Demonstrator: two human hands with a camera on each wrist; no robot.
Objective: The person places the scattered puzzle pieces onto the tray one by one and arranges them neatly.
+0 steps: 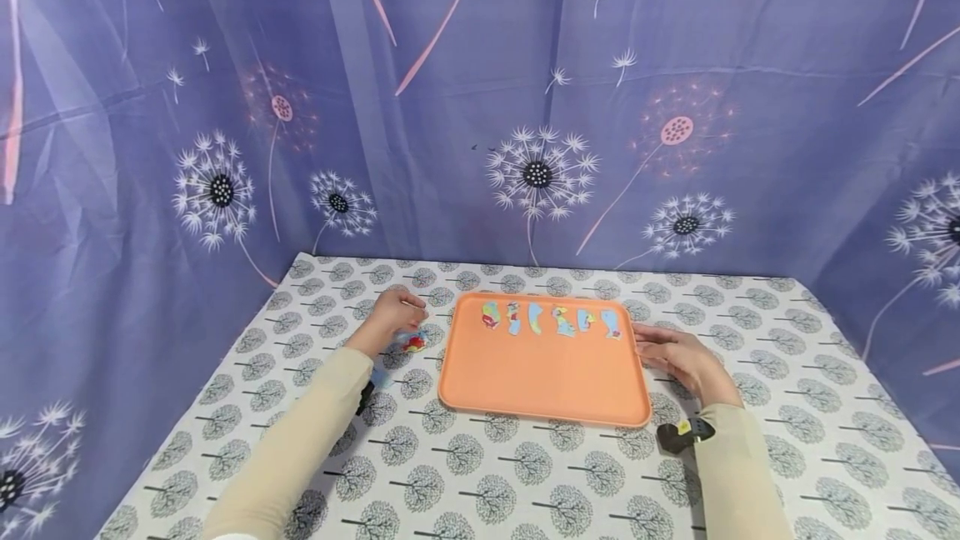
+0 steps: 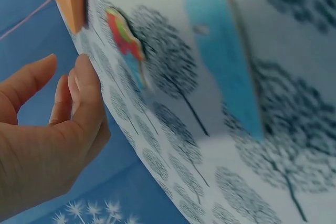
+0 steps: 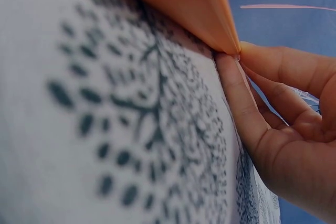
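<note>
An orange tray (image 1: 543, 382) lies on the table, with a row of several colourful puzzle pieces (image 1: 564, 322) along its far side. At its right edge, my right hand (image 1: 686, 361) pinches the rim between thumb and fingers. My left hand (image 1: 393, 312) is left of the tray, above the cloth. Its thumb and fingers are apart in the left wrist view, with nothing between them. Near it on the cloth lie a red, green and blue puzzle piece (image 2: 126, 38) and a light blue piece (image 2: 223, 51). The sleeve partly hides the blue one in the head view.
A white cloth (image 1: 495, 498) printed with grey trees covers the table. Behind and at both sides hangs a purple curtain (image 1: 450, 148) with dandelions. A black wrist device (image 1: 678, 436) sits beside the right sleeve, close to the tray's near right corner.
</note>
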